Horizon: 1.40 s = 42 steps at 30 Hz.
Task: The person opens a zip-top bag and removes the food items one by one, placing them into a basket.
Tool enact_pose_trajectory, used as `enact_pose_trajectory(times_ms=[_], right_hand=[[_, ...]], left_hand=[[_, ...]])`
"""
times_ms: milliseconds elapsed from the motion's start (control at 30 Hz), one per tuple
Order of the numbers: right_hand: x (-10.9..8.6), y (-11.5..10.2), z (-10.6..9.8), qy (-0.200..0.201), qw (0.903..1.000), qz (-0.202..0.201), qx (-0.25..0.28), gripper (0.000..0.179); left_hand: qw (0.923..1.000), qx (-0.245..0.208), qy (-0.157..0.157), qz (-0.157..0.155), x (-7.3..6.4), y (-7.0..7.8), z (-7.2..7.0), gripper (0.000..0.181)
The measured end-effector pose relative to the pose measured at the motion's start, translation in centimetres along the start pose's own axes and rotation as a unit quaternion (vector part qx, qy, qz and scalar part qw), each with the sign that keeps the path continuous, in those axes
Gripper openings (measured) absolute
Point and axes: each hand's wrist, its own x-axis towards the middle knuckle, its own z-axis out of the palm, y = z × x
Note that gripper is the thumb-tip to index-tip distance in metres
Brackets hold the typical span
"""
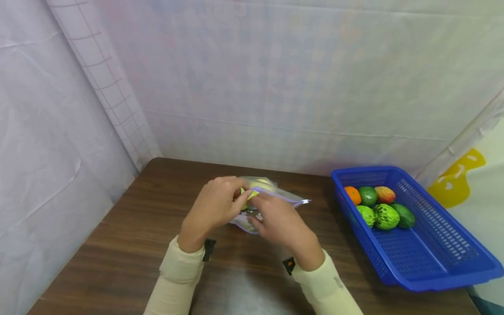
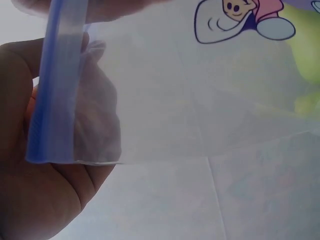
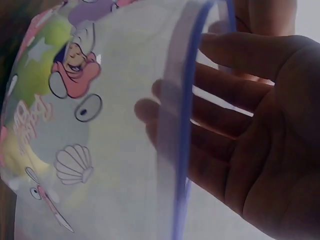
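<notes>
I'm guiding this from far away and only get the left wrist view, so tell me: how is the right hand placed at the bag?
Observer: In the right wrist view, the right hand reaches past the blue zip strip of the zip bag, its fingertips showing through the clear plastic.
Operator: Is there a slider on that strip?
Observer: Yes, the head view shows a white slider at the bag's right end.
Operator: And what stands off to the right?
Observer: Also in the head view, a blue basket stands on the brown table, with an orange and other fruit grouped toward its far end.
</notes>
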Motion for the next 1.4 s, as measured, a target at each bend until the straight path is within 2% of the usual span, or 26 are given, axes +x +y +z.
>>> enact_pose_trajectory(times_ms=[367,467,633,733,900,1067,1267,1400], right_hand=[[0.4,-0.1,1.9,-0.062,0.9976,0.029,-0.012,0.054],[0.9,0.3,3.0,-0.065,0.9968,0.045,-0.003,0.051],[1.9,1.1,5.4,-0.054,0.9974,0.042,0.023,0.035],[2.3,1.4,6.5,-0.05,0.9973,0.046,0.026,0.035],[2.7,1.9,7.7,-0.075,0.994,0.079,-0.003,0.046],[3.3,2.6,8.7,-0.08,0.992,0.092,-0.035,0.04],[3.4,3.4,10.1,-0.044,0.9953,0.085,-0.011,0.03],[3.3,3.7,10.7,-0.037,0.9955,0.088,-0.007,0.023]], left_hand=[[0.9999,-0.012,-0.01,-0.002,-0.1,0.1,0.0,0.008],[0.9999,-0.012,-0.012,0.0,-0.1,0.2,0.2,0.008],[0.9997,-0.021,-0.012,0.006,-0.1,0.3,0.7,0.008],[0.9997,-0.021,-0.012,0.009,-0.1,0.4,0.9,0.006],[0.9997,-0.014,-0.015,0.012,-0.1,0.6,0.9,0.006],[0.9996,-0.012,-0.023,0.013,0.1,0.9,1.0,0.005],[0.999,0.006,-0.013,0.043,0.1,1.3,1.5,0.004],[0.9981,0.019,-0.013,0.058,0.1,1.5,1.8,0.004]])
